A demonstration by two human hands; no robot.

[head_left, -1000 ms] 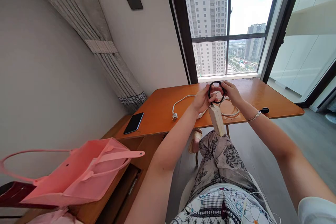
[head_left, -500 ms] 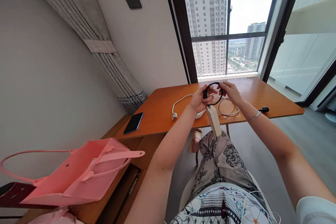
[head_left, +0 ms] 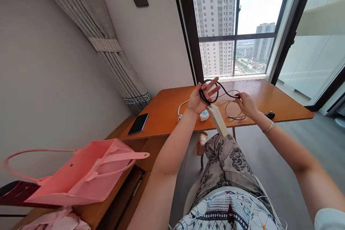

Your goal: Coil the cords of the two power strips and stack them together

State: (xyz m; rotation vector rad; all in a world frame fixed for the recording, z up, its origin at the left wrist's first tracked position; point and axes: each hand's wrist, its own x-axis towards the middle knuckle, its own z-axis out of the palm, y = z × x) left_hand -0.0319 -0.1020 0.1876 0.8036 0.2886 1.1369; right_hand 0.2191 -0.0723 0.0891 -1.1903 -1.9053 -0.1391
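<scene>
Coils of a black cable (head_left: 217, 92) loop around the fingers of my left hand (head_left: 201, 97), whose thumb holds them while some fingers stretch out. From the coil a pale block-shaped piece (head_left: 217, 120) hangs down over the front table edge. My right hand (head_left: 246, 104) pinches the cable's free stretch, pulled out to the right. Below the hands, a white power strip (head_left: 204, 115) and its looped white cord (head_left: 229, 112) lie on the table, partly hidden by my left hand and the block.
The brown table (head_left: 167, 107) stands by the window. A smartphone (head_left: 138, 124) lies at its left, a small black object (head_left: 270, 115) at its right edge. A pink bag (head_left: 88, 176) rests on the lower wooden surface at left. My legs are under the table.
My right hand has moved right and slightly down, drawing a length of black cable away from the coil. My left hand has shifted a little left, its fingers now more spread.
</scene>
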